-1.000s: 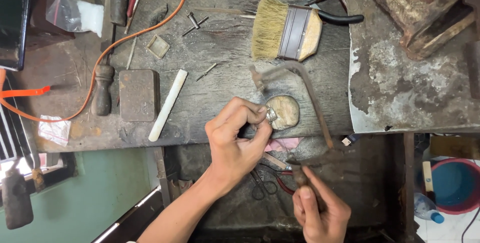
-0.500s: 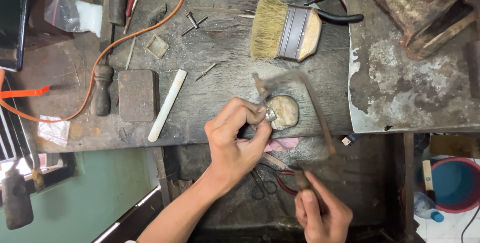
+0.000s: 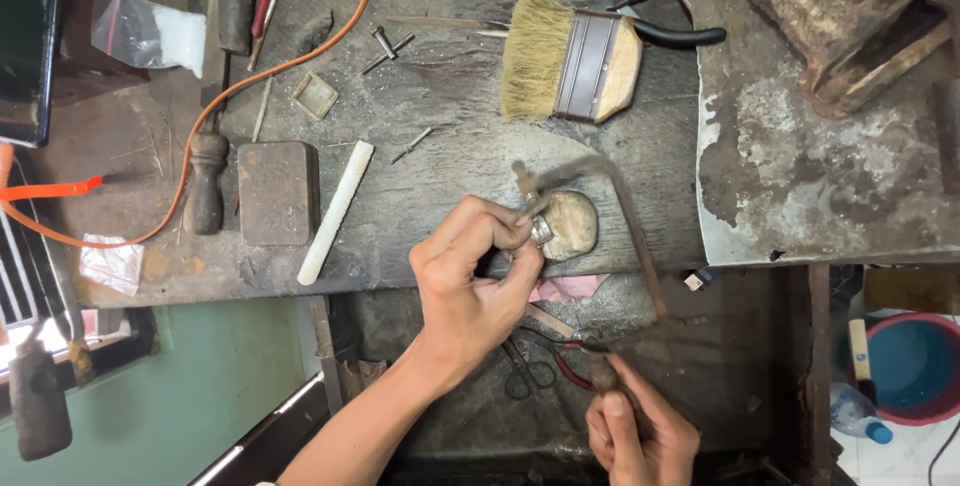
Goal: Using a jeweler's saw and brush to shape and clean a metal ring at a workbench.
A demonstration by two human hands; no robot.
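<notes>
My left hand (image 3: 470,271) pinches a small silver ring (image 3: 541,232) against a worn wooden bench peg (image 3: 573,224) at the front edge of the workbench. My right hand (image 3: 640,436) is closed around the handle of a thin-framed jeweller's saw (image 3: 630,231). The saw's frame arches up over the peg and its blade end comes down at the ring. The frame looks blurred.
A wide paintbrush (image 3: 570,54) and black-handled pliers (image 3: 670,6) lie at the back. A white stick (image 3: 335,212), a dark rectangular block (image 3: 277,192), a wooden-handled tool (image 3: 205,186) and an orange cable (image 3: 290,56) sit left. Scissors (image 3: 527,371) lie in the tray below. A blue bucket (image 3: 915,366) stands lower right.
The saw frame has shifted slightly and my right hand has moved a little along the handle's line. My left hand stays pressed on the ring at the peg.
</notes>
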